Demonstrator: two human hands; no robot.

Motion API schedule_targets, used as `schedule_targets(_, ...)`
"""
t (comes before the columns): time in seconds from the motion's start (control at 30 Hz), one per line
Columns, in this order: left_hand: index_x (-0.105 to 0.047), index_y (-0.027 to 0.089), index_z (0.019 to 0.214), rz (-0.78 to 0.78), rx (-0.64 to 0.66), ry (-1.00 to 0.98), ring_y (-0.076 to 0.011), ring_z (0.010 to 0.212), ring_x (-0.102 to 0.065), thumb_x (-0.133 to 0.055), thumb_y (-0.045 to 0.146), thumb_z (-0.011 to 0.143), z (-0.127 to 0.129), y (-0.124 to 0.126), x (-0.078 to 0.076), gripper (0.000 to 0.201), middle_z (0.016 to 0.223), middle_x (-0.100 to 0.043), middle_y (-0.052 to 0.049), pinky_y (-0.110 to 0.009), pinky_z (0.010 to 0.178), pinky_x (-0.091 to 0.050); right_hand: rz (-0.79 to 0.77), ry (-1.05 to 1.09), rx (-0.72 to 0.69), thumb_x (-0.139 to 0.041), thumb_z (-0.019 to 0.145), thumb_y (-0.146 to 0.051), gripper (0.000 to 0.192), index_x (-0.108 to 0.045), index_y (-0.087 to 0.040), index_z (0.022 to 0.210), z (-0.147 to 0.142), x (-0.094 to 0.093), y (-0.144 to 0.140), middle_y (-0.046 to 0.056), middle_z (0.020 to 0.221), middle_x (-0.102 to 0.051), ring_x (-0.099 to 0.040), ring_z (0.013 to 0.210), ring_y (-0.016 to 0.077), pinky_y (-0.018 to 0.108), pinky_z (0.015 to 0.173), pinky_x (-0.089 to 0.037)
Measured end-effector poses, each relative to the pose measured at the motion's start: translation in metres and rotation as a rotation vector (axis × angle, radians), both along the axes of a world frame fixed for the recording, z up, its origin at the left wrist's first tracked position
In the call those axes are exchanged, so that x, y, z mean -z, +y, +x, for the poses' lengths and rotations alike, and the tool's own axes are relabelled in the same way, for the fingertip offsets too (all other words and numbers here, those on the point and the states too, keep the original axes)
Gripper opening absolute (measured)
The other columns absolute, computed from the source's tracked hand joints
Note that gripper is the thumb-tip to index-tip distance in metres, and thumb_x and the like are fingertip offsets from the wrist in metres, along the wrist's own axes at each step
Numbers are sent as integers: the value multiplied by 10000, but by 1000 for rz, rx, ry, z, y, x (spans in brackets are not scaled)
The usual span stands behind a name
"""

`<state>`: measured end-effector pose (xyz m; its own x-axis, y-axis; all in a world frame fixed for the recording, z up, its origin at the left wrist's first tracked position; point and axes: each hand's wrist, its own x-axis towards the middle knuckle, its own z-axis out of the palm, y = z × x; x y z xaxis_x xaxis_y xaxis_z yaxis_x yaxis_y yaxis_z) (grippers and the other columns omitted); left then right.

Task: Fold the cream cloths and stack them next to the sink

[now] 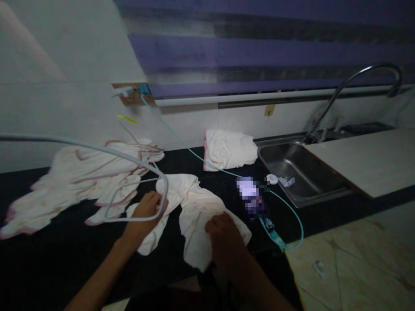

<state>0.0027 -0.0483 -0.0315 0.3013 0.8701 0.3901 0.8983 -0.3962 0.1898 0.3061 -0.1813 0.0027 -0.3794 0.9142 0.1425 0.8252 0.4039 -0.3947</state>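
Observation:
A crumpled white cloth (201,216) lies spread on the black countertop in front of me. My left hand (147,211) is closed on its left part, with the fingertips partly hidden behind a grey tube. On the right part, my right hand (223,231) has its fingers curled into the fabric. The grey bent tube (81,149) comes in from the left edge and loops in front of my left hand. Near my right hand lies a phone-like object (249,196), blurred by pixels, with a teal cable (300,224) running to it.
A pile of white cloths with pinkish edges (78,172) lies on the left of the black countertop (29,263). A folded white cloth (230,149) rests by the wall. A steel sink (301,168) with a curved faucet (337,93) and a pale board (366,160) is at right.

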Motion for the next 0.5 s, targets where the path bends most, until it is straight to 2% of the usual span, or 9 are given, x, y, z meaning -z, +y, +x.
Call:
schedule_targets(0.03, -618, 175, 863, -55, -2, 6, -251, 889, -614, -416, 424, 1004, 2, -5, -1, 351, 910, -662, -123, -369, 828, -451, 15, 74, 63, -609, 788, -14, 327, -694, -198, 1044, 5, 0, -7, 127, 1103, -713, -650, 1131, 291, 445, 1084, -506)
schedule_targets(0.1, -647, 178, 821, -202, -85, 55, -244, 845, -637, -374, 450, 1006, 6, -14, -5, 428, 860, -690, -110, -356, 773, -415, 75, 241, 158, -545, 873, -27, 291, -674, -228, 1039, 10, 4, -22, 119, 1099, -702, -649, 1124, 273, 423, 1038, -535)
schedule_targets(0.2, -638, 182, 705, -378, -214, 135, -243, 767, -654, -336, 460, 980, 14, -28, -15, 494, 742, -681, -99, -341, 690, -344, 171, 398, 219, -505, 946, -78, 223, -628, -219, 1068, 6, 16, -40, 110, 1118, -676, -630, 1127, 269, 452, 1029, -535)
schedule_targets(0.3, -607, 185, 650, -435, -189, 161, -240, 732, -661, -305, 445, 970, 11, -42, -24, 511, 684, -664, -94, -334, 683, -341, 207, 408, 240, -505, 959, -95, 193, -610, -190, 1090, 4, 28, -44, 111, 1110, -654, -607, 1123, 271, 470, 1036, -515)
schedule_targets(0.4, -695, 170, 767, -459, -158, 141, -278, 847, -692, -295, 479, 982, -14, -55, -32, 549, 848, -745, -129, -347, 750, -410, 157, 317, 220, -548, 945, -103, 167, -633, -193, 1058, 9, 34, -36, 100, 1093, -655, -599, 1094, 269, 453, 1008, -505)
schedule_targets(0.5, -749, 158, 1001, -407, -222, 2, -298, 1043, -688, -413, 521, 971, -56, -60, -40, 496, 1120, -772, -118, -368, 936, -475, 108, 229, 157, -609, 910, -118, 157, -661, -200, 1033, 18, 32, -22, 89, 1098, -659, -591, 1086, 262, 421, 978, -492)
